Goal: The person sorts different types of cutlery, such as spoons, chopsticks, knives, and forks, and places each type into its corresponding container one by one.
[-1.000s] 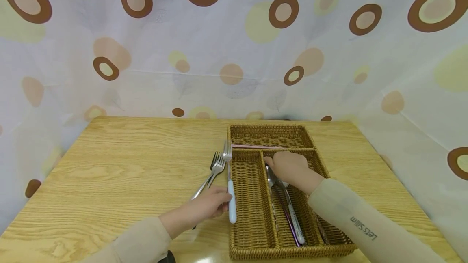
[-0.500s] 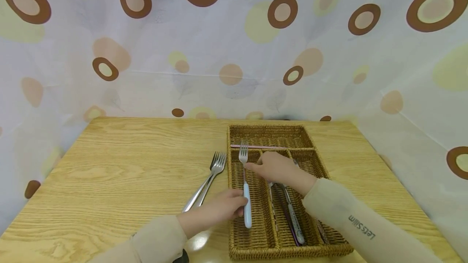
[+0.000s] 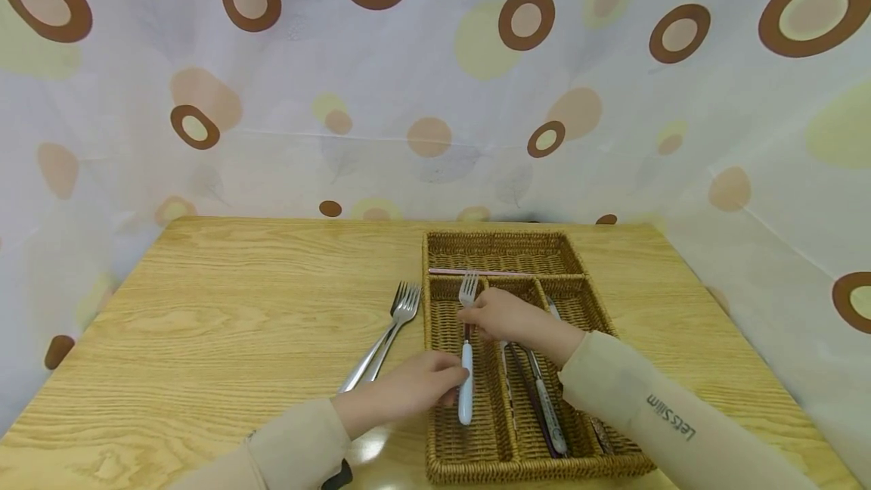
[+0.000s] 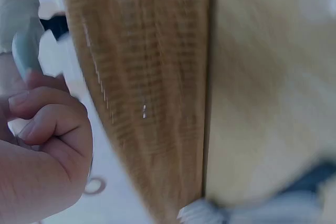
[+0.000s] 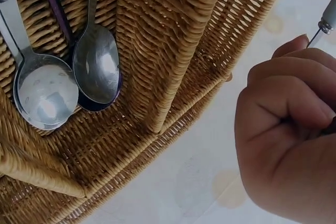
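Note:
A fork with a pale blue handle (image 3: 466, 403) is over the left compartment of the wicker cutlery tray (image 3: 469, 472), tines pointing away from me. My left hand (image 3: 427, 383) grips its handle from the left. At the neck, just below the tines, my right hand (image 3: 509, 320) pinches the same fork and hides part of it. The left wrist view catches the handle's end (image 4: 25, 51) beyond curled fingers. In the right wrist view, the handle's metal collar (image 5: 325, 27) shows above the bent fingers of that hand.
Two metal forks (image 3: 406, 308) lie crossed on the wooden table left of the tray. Several spoons, one with a shiny round bowl (image 5: 47, 93), fill the middle compartment. A thin pink stick (image 3: 476, 272) lies along the back divider. A patterned curtain (image 3: 435, 82) hangs behind.
My left hand has carried the fork rightward from the tray's left edge to over the left compartment. The right hand has left the middle compartment and moved left onto the fork's neck.

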A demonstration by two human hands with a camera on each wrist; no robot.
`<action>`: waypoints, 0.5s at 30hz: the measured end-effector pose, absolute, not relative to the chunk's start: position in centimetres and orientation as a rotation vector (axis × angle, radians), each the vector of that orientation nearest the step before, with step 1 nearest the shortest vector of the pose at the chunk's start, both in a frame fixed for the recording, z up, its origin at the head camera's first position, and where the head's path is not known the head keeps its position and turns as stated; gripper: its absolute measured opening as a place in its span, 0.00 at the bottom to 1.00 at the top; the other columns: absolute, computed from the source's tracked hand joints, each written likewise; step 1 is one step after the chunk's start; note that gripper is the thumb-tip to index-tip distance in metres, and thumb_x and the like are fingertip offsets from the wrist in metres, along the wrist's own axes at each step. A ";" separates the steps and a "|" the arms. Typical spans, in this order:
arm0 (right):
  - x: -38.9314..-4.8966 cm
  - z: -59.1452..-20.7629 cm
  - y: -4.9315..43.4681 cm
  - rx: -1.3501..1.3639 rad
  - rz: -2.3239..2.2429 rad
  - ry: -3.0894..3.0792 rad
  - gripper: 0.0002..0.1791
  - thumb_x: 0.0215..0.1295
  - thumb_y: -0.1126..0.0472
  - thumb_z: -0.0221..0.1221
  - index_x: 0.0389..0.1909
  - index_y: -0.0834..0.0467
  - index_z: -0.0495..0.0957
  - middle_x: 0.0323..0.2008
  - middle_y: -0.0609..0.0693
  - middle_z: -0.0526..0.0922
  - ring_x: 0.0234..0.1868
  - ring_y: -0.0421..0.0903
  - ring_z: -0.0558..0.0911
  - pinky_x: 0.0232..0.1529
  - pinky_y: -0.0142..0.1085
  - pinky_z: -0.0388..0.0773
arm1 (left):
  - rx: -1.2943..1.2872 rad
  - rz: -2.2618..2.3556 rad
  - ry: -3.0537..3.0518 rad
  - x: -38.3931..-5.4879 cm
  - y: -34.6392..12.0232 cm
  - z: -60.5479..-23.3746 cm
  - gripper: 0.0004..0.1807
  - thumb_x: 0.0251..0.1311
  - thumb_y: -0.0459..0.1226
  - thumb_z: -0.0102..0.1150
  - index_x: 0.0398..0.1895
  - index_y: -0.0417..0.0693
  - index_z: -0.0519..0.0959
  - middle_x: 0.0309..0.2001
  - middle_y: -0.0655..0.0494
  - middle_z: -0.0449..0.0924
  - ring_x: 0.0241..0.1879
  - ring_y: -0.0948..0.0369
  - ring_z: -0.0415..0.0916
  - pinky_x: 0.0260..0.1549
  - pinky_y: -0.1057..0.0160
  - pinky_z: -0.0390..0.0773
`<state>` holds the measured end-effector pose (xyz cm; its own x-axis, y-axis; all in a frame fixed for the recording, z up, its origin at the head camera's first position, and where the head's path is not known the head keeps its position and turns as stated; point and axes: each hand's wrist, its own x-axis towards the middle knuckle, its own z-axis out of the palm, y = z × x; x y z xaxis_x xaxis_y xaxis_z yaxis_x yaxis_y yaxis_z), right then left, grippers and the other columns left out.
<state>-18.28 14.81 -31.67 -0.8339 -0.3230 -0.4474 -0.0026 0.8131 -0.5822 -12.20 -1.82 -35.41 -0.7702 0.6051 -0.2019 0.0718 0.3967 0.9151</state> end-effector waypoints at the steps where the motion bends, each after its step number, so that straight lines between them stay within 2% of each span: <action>1: -18.3 -31.7 14.8 -0.235 -0.788 2.449 0.28 0.70 0.56 0.48 0.07 0.53 0.64 0.04 0.42 0.54 0.09 0.38 0.49 0.15 0.29 0.53 | 0.589 1.343 2.176 -12.3 -2.3 -35.3 0.19 0.68 0.42 0.40 0.31 0.39 0.77 0.20 0.58 0.70 0.20 0.64 0.61 0.21 0.68 0.63; 5: -18.4 -32.0 15.2 -0.239 -0.752 2.469 0.29 0.71 0.58 0.47 0.05 0.51 0.58 0.05 0.42 0.54 0.10 0.37 0.49 0.16 0.29 0.55 | 0.550 1.319 2.273 -13.1 -4.6 -35.3 0.19 0.68 0.43 0.41 0.40 0.40 0.79 0.22 0.56 0.72 0.22 0.63 0.62 0.22 0.67 0.64; 8: -18.3 -32.4 15.3 -0.276 -0.667 2.520 0.29 0.71 0.59 0.46 0.05 0.51 0.57 0.05 0.42 0.54 0.10 0.37 0.50 0.17 0.29 0.57 | 0.443 1.264 2.378 -13.5 -6.5 -35.8 0.16 0.67 0.42 0.43 0.36 0.39 0.78 0.21 0.56 0.72 0.16 0.64 0.58 0.16 0.69 0.60; 11: -18.1 -32.9 15.1 -0.322 -0.525 2.595 0.29 0.71 0.59 0.46 0.05 0.51 0.56 0.05 0.42 0.52 0.10 0.38 0.49 0.17 0.30 0.55 | 0.323 1.064 2.563 -13.5 -8.0 -36.4 0.12 0.64 0.41 0.49 0.30 0.42 0.77 0.15 0.58 0.69 0.11 0.66 0.56 0.11 0.71 0.56; 15: -17.6 -33.5 14.2 -0.401 -0.187 2.654 0.27 0.70 0.62 0.47 0.07 0.52 0.58 0.08 0.43 0.51 0.13 0.38 0.48 0.19 0.31 0.51 | 0.213 0.746 2.741 -13.0 -9.0 -37.0 0.10 0.59 0.41 0.56 0.24 0.47 0.76 0.13 0.60 0.68 0.12 0.66 0.62 0.12 0.70 0.57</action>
